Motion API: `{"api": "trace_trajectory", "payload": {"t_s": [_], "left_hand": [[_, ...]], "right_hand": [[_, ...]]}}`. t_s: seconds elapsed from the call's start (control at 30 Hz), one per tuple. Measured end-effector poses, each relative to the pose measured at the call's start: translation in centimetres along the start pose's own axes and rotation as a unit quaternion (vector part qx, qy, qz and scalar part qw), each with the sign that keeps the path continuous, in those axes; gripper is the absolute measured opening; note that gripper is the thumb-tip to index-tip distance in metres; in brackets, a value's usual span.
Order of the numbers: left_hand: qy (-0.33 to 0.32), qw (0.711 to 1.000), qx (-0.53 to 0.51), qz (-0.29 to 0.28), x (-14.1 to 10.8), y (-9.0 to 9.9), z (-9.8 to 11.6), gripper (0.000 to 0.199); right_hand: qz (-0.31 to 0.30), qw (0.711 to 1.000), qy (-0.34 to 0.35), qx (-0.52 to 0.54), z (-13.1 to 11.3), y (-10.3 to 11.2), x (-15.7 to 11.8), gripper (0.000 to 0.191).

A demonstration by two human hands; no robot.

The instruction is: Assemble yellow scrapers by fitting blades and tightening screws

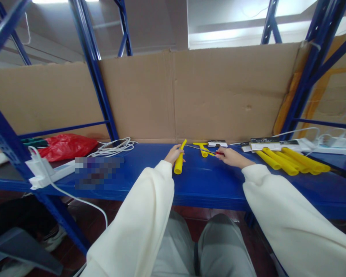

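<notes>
My left hand (174, 154) is closed around a yellow plastic piece (178, 166), a tube with a narrower part sticking up at its top. A screwdriver (220, 153) with a red handle is gripped in my right hand (229, 157). Its long thin shaft points left, and the tip is near the top of the yellow piece; whether they touch I cannot tell. Just behind the shaft, a second yellow part (204, 151), roughly T-shaped, lies on the blue tabletop (202, 182).
Several yellow tubes (285, 164) lie at the right beside black-and-white boxes (265, 144). A small box (217, 143) sits at the back. On the left are a white power strip (60, 171), coiled white cable (119, 146) and a red plastic bag (70, 147). Cardboard (219, 92) walls the back between blue posts.
</notes>
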State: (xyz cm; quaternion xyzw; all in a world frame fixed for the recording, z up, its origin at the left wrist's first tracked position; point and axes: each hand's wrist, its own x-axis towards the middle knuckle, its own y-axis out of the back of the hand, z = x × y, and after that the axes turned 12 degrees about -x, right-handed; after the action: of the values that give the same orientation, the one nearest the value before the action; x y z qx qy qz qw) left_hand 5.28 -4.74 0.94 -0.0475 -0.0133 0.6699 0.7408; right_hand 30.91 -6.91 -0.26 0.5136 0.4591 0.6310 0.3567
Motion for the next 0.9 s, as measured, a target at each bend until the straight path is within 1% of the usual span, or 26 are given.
{"api": "trace_trajectory", "payload": {"t_s": [0.1,0.2,0.33,0.43,0.6,0.67,0.77,0.9], "left_hand": [[-0.008,0.999,-0.026,0.021,0.2,-0.1,-0.2,0.06],[-0.016,0.999,-0.02,0.042,0.5,-0.1,-0.6,0.066],[-0.027,0.998,0.005,0.06,1.1,0.1,-1.0,0.072],[-0.034,0.997,0.004,0.065,1.5,0.2,-1.2,0.074],[-0.034,0.997,0.004,0.063,2.2,0.5,-1.8,0.065],[-0.05,0.997,0.014,0.058,2.5,0.7,-2.1,0.061],[-0.081,0.996,0.024,0.036,3.0,0.8,-2.3,0.054],[-0.109,0.993,0.038,0.017,3.4,0.9,-2.4,0.048]], "right_hand": [[-0.02,1.0,-0.015,0.0,0.0,0.1,0.0,0.018],[-0.036,0.999,-0.023,0.007,0.1,0.0,0.1,0.017],[-0.034,0.999,-0.01,0.02,0.6,-0.3,0.3,0.016],[-0.041,0.999,-0.001,0.015,0.8,-0.4,0.3,0.015],[-0.061,0.998,0.013,-0.019,1.0,-0.4,0.3,0.018],[-0.064,0.997,0.021,-0.029,1.2,-0.5,0.4,0.02],[-0.07,0.996,0.027,-0.044,1.7,-0.8,0.5,0.022],[-0.085,0.994,0.024,-0.06,2.1,-1.1,0.6,0.024]]}}
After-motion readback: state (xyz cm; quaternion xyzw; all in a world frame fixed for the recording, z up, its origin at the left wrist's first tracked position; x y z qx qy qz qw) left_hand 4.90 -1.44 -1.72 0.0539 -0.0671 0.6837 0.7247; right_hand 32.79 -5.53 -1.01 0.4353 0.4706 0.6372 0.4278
